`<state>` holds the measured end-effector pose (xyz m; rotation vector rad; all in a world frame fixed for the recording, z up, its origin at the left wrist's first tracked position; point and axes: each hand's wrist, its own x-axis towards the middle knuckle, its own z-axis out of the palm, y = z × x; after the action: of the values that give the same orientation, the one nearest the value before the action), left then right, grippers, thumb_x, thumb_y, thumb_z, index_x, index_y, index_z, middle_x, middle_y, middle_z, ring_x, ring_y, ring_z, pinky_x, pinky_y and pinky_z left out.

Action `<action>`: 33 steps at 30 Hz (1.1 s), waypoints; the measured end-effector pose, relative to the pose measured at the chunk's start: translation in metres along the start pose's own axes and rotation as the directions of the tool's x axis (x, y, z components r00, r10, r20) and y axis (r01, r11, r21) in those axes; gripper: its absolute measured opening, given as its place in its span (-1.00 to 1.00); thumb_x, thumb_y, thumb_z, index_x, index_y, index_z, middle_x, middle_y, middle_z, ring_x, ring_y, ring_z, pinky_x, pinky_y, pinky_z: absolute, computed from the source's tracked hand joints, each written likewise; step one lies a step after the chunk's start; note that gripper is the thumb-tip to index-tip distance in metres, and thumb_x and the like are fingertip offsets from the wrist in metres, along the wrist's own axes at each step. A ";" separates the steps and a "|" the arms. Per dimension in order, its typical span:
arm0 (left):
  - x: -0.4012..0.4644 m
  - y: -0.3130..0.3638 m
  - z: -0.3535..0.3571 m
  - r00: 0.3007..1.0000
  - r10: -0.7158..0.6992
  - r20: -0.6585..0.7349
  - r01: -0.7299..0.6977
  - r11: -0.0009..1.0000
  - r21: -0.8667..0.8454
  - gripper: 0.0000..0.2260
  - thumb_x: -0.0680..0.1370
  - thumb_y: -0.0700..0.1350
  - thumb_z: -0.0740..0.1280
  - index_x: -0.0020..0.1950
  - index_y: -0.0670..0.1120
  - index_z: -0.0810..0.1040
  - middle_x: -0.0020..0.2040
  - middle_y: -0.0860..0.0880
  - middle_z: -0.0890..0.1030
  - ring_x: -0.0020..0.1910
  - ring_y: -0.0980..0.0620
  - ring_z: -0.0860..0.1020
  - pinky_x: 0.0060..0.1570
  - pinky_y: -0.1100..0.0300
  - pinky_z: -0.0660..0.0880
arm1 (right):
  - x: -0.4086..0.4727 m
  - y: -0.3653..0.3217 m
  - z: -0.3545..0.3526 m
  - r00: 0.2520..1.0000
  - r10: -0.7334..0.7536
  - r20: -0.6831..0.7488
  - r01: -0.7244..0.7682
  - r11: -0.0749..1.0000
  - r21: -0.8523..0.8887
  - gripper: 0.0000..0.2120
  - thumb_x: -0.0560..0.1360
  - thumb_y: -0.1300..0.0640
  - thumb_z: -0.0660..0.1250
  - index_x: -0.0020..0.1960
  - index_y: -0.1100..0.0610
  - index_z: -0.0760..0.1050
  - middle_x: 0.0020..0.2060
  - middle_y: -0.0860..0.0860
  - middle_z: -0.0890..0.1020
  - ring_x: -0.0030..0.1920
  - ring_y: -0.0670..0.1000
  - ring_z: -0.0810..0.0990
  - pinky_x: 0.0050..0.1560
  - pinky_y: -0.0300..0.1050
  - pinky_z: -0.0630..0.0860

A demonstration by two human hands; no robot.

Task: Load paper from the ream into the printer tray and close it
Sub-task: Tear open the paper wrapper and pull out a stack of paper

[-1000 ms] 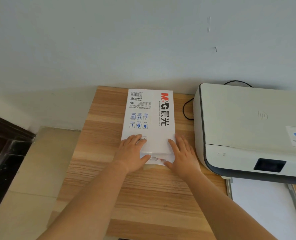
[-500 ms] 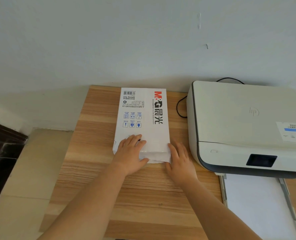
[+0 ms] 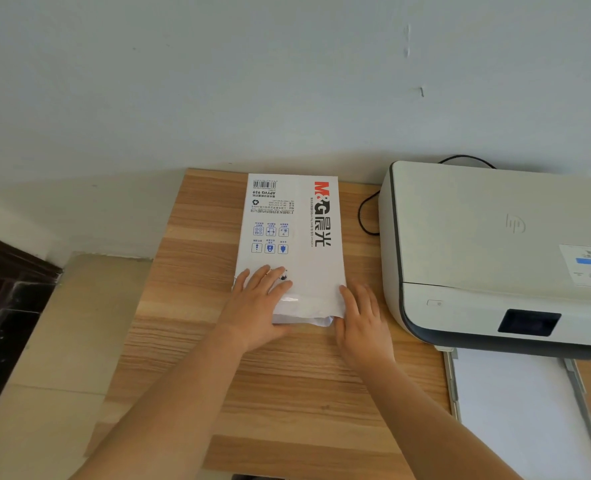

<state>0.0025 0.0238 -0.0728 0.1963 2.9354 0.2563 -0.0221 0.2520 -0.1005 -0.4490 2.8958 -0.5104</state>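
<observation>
A white paper ream (image 3: pixel 299 233) with red and black print lies lengthwise on the wooden table (image 3: pixel 287 393), its torn wrapper end facing me. My left hand (image 3: pixel 257 303) rests flat on the near left corner of the ream, fingers spread. My right hand (image 3: pixel 361 317) lies flat against the near right corner, fingers along the ream's side. To the right stands a white printer (image 3: pixel 495 251). Its paper tray (image 3: pixel 455 382) is pulled out toward me, with white sheets lying in it.
A black cable (image 3: pixel 365 216) loops between the ream and the printer. The wall runs directly behind the table. A dark wooden frame (image 3: pixel 7 306) and tiled floor lie to the left of the table's edge.
Both hands have stayed on the ream's near end. My right hand has shifted slightly along the right corner. The view has drifted a little.
</observation>
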 end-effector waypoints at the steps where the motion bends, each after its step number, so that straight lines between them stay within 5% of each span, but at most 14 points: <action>1: 0.000 -0.001 -0.001 1.000 0.007 -0.027 -0.007 1.000 0.004 -0.30 0.40 0.31 0.30 0.46 0.04 0.25 0.53 0.04 0.18 0.52 -0.03 0.08 0.48 -0.10 -0.08 | 0.000 0.000 -0.001 1.000 0.001 0.003 -0.001 1.000 0.000 -0.45 0.51 -0.08 -0.03 0.45 0.10 0.23 0.45 0.11 0.28 0.46 0.19 0.20 0.34 0.14 0.33; 7: 0.009 -0.008 -0.011 0.973 0.078 -0.218 -0.080 0.997 -0.002 -0.66 0.40 0.07 0.46 0.12 -0.01 0.61 0.19 -0.01 0.59 0.29 -0.09 0.47 0.32 -0.13 0.30 | 0.001 0.000 -0.005 0.999 -0.033 0.026 0.033 0.999 -0.010 -0.47 0.53 -0.05 0.18 0.44 0.11 0.24 0.45 0.09 0.27 0.46 0.16 0.20 0.34 0.15 0.37; 11: 0.024 -0.009 -0.023 0.965 0.066 -0.254 -0.076 0.997 -0.031 -0.70 0.47 0.17 0.29 0.01 0.01 0.65 0.12 0.01 0.60 0.23 -0.05 0.49 0.29 -0.11 0.31 | 0.009 -0.006 -0.010 0.999 -0.044 0.004 0.044 0.999 0.025 -0.40 0.52 -0.28 0.06 0.42 0.06 0.25 0.44 0.05 0.27 0.44 0.12 0.23 0.32 0.08 0.38; 20: 0.035 -0.005 -0.036 0.982 -0.012 -0.188 0.001 0.998 -0.056 -0.55 0.49 0.21 0.30 0.29 0.00 0.50 0.28 0.04 0.48 0.37 0.03 0.31 0.41 -0.03 0.10 | 0.037 -0.021 -0.019 0.991 -0.118 -0.059 0.121 0.992 0.045 -0.44 0.50 -0.28 0.17 0.37 0.05 0.34 0.45 0.04 0.28 0.44 0.12 0.25 0.31 0.11 0.39; 24: 0.027 -0.005 -0.037 0.969 -0.004 -0.248 -0.007 0.999 -0.042 -0.49 0.43 0.16 0.40 0.29 -0.05 0.47 0.27 -0.02 0.49 0.34 -0.05 0.36 0.34 -0.07 0.26 | 0.044 -0.027 -0.021 0.991 -0.124 -0.054 0.125 0.992 0.029 -0.44 0.51 -0.27 0.15 0.39 0.03 0.34 0.47 0.03 0.25 0.47 0.11 0.20 0.34 0.11 0.35; 29: 0.002 0.002 -0.030 0.863 0.091 -0.496 -0.120 0.992 -0.027 -0.74 0.45 0.01 0.37 0.06 -0.11 0.55 0.06 -0.03 0.56 0.10 -0.05 0.47 0.06 0.09 0.43 | 0.046 -0.027 -0.023 0.992 -0.118 -0.053 0.120 0.992 0.042 -0.46 0.52 -0.23 0.20 0.39 0.03 0.33 0.48 0.03 0.23 0.48 0.08 0.17 0.37 0.07 0.30; 33: -0.023 0.010 -0.013 0.858 0.099 -0.505 -0.150 0.987 -0.063 -0.82 0.46 -0.05 0.38 0.00 -0.11 0.55 0.00 -0.04 0.56 0.02 -0.04 0.50 -0.02 0.11 0.48 | 0.049 -0.028 -0.025 0.993 -0.108 -0.038 0.110 0.993 0.049 -0.47 0.53 -0.23 0.19 0.40 0.02 0.30 0.49 0.01 0.21 0.48 0.07 0.14 0.39 0.05 0.26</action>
<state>0.0233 0.0279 -0.0549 0.3551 3.4168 0.5499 -0.0657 0.2190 -0.0725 -0.5985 2.8958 -0.6134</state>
